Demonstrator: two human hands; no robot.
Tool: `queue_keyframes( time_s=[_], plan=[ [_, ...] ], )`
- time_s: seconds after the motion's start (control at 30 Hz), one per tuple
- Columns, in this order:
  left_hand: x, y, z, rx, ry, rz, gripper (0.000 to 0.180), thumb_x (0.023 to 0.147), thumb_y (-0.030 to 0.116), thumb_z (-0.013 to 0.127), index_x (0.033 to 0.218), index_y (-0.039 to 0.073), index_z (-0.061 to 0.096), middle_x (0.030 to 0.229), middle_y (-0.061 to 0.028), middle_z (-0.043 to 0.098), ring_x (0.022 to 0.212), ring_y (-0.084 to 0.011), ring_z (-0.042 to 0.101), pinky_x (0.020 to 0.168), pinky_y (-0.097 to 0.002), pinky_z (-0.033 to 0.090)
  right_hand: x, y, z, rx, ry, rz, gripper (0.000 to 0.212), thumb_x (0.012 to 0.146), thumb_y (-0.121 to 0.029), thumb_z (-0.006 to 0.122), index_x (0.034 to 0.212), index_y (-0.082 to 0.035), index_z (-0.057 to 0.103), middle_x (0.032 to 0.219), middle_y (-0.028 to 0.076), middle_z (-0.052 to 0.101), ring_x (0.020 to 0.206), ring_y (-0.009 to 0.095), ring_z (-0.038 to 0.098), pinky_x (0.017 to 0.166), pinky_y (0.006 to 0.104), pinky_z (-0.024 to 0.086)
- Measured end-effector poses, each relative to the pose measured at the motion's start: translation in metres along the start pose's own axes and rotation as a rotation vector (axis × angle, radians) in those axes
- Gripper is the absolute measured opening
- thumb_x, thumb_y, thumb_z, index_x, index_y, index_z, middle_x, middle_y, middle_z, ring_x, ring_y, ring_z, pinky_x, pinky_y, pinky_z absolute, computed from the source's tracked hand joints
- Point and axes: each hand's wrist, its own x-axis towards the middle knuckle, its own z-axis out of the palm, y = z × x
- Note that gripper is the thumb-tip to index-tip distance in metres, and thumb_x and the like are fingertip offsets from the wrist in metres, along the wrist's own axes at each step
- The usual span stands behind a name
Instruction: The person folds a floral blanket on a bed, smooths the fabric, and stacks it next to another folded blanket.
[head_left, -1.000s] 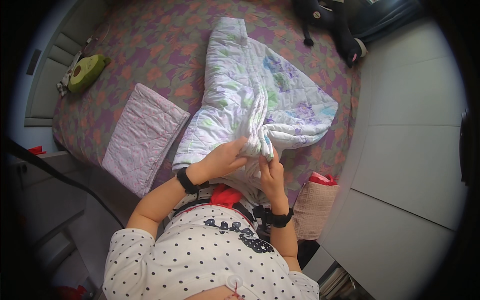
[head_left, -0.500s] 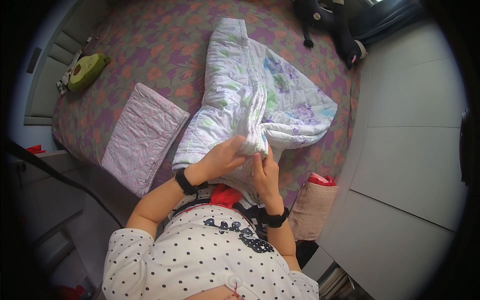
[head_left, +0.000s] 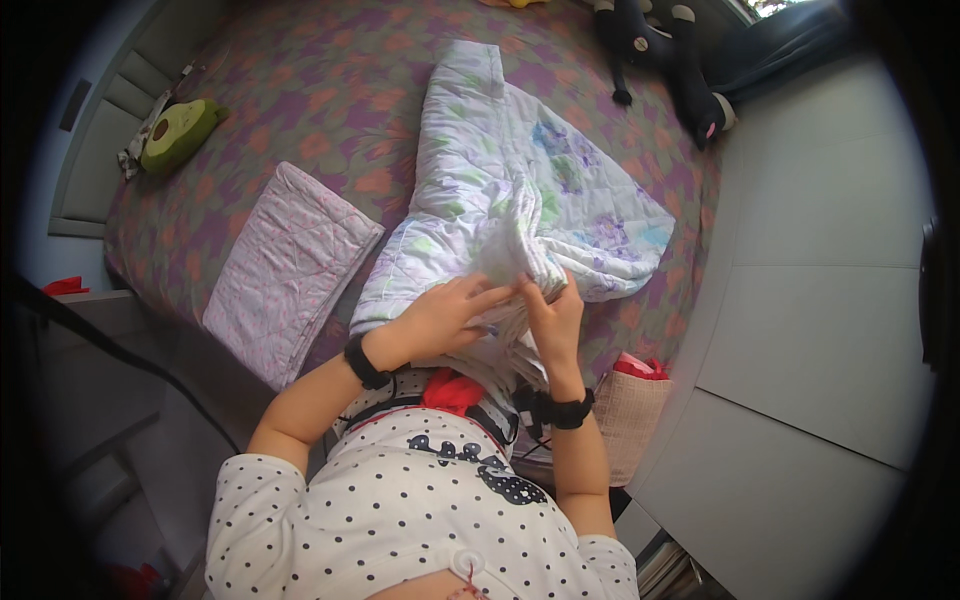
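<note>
A quilted white blanket with green, purple and blue flowers [head_left: 460, 190] lies partly folded on the bed in front of me, its near part bunched close to my body. My right hand [head_left: 556, 320] pinches a gathered edge of this quilt between thumb and fingers, holding it a little raised. Just to its left, my left hand [head_left: 445, 318] rests against the near part of the quilt with its fingers stretched toward the pinched edge. The cloth underneath both hands is partly hidden by them.
A folded pink-and-white quilted pad [head_left: 290, 270] lies on the left of the flowered bedspread [head_left: 310, 100]. An avocado-shaped plush [head_left: 180, 135] sits far left, a black plush animal [head_left: 670, 70] far right. A folded pinkish cloth [head_left: 635, 420] is near the grey cabinet [head_left: 810, 310].
My right hand has shifted slightly right, raising the gathered edge. The fingers of my left hand have loosened from the edge and spread. The fold between my hands stands up more.
</note>
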Motion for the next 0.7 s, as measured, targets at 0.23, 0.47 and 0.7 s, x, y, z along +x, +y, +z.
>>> queue_keyframes(
  time_s=[0.23, 0.47, 0.7],
  plan=[
    [-0.039, -0.031, -0.026, 0.414, -0.056, -0.140, 0.073, 0.055, 0.002, 0.062, 0.123, 0.017, 0.040, 0.112, -0.0131, 0.047, 0.102, -0.0288, 0.046, 0.085, -0.0376, 0.036, 0.023, -0.016, -0.026, -0.159, 0.066, -0.102, 0.035, 0.068, -0.014, 0.062, 0.097, 0.002, 0.049, 0.068, 0.010, 0.058, 0.060, 0.010, 0.052, 0.055, 0.0242, 0.042],
    [-0.084, -0.054, -0.030, 0.607, 0.071, -0.347, 0.064, 0.058, 0.006, 0.062, 0.118, 0.019, 0.044, 0.107, -0.0090, 0.050, 0.095, -0.0241, 0.049, 0.076, -0.0352, 0.038, 0.052, -0.012, -0.055, -0.328, -0.008, -0.144, 0.028, 0.067, -0.012, 0.056, 0.092, -0.001, 0.049, 0.064, 0.006, 0.055, 0.053, 0.012, 0.048, 0.048, 0.0263, 0.038],
    [-0.028, -0.037, -0.120, 0.743, 0.530, -0.132, 0.024, 0.065, 0.009, 0.052, 0.087, 0.013, 0.060, 0.074, -0.0054, 0.058, 0.071, -0.0232, 0.055, 0.063, -0.0348, 0.041, 0.065, -0.091, -0.105, 0.244, 0.035, -0.164, 0.025, 0.075, -0.007, 0.051, 0.099, -0.008, 0.050, 0.070, 0.001, 0.054, 0.055, 0.004, 0.046, 0.045, 0.0169, 0.038]
  ],
)
